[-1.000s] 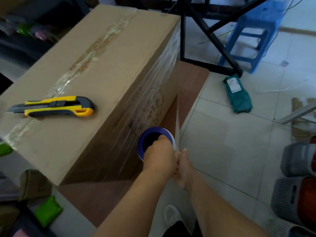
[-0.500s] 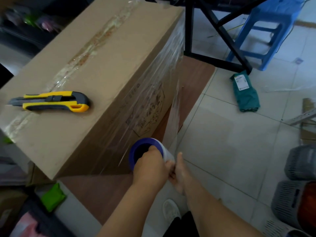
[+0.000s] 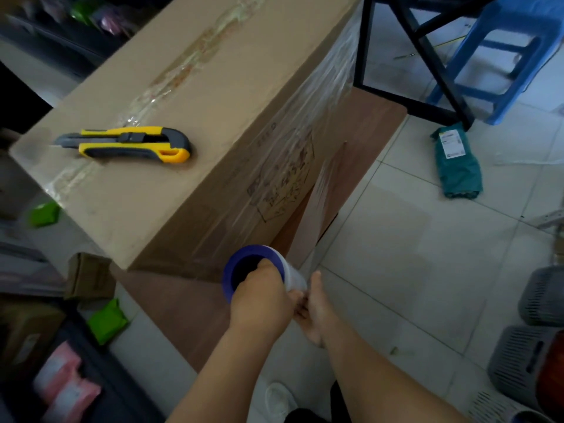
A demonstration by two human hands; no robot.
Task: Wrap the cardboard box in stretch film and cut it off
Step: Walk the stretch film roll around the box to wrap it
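Observation:
A large cardboard box [image 3: 195,123] lies on a low brown wooden table [image 3: 360,141]. Clear film covers its right side face. The stretch film roll [image 3: 259,264], white with a blue core, stands at the box's near right corner. My left hand [image 3: 262,303] grips the top of the roll, fingers in the core. My right hand [image 3: 317,312] holds the roll's lower side, partly hidden behind it. A taut sheet of film [image 3: 320,196] runs from the roll up to the box's side. A yellow and grey utility knife [image 3: 128,145] rests on the box top.
A black metal frame [image 3: 421,53] and a blue plastic stool [image 3: 500,50] stand beyond the table. A green packet [image 3: 457,160] lies on the tiled floor. Grey baskets [image 3: 537,340] sit at the right. A small carton [image 3: 88,276] and green pouches [image 3: 106,322] are at the left.
Both hands have carried the roll leftward along the box's right side toward its near corner, drawing out more film. The knife stays where it lay.

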